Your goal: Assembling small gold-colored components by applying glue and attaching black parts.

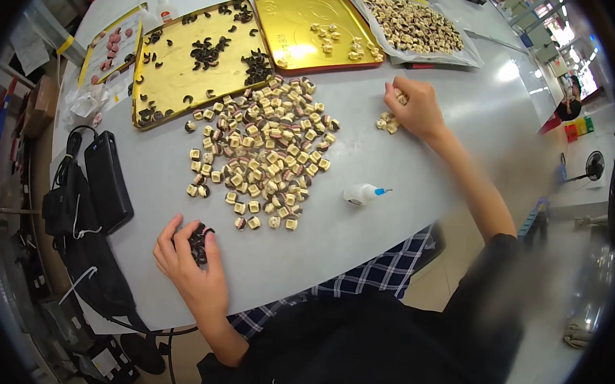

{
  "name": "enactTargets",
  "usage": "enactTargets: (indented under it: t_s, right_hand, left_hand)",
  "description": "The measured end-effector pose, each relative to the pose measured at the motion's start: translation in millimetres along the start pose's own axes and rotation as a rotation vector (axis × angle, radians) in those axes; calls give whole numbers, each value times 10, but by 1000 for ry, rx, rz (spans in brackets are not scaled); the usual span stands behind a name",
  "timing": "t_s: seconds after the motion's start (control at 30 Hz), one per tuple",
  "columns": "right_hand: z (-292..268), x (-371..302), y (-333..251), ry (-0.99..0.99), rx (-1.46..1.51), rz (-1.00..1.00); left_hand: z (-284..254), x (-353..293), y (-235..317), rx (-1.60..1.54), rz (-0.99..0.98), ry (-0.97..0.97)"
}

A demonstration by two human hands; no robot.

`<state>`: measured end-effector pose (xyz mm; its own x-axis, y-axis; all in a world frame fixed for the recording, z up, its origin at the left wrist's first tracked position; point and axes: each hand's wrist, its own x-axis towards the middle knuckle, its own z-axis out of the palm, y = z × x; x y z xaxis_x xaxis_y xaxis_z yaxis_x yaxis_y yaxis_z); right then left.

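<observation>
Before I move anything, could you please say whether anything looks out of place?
The small white bottle seems to lie on its side, blue tip pointing right, perhaps tipped over. Crumpled white material left of the larger gold tray looks like litter.

The grey table (276, 260) has a smooth top. A loose heap of cream-and-dark pieces (254, 144) covers its middle, with a few cream pieces (387, 123) toward the right edge. Toward the far edge are a yellow-gold tray (169, 80), a shiny golden tray (285, 24) and a plastic-lined tray (436, 60). A white bottle (358, 193) is near the near edge; a black box-shaped device (106, 181) lies by the left edge.
</observation>
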<state>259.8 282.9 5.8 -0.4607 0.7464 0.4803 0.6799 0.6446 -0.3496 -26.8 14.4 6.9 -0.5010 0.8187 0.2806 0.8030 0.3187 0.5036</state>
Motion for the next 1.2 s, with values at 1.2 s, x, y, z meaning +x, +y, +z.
enactTargets:
  t_s: [1.2]
  right_hand:
    - [-371,-862,-911,-140,529,-206]
  left_hand:
    - [-67,73,84,-1,88,61]
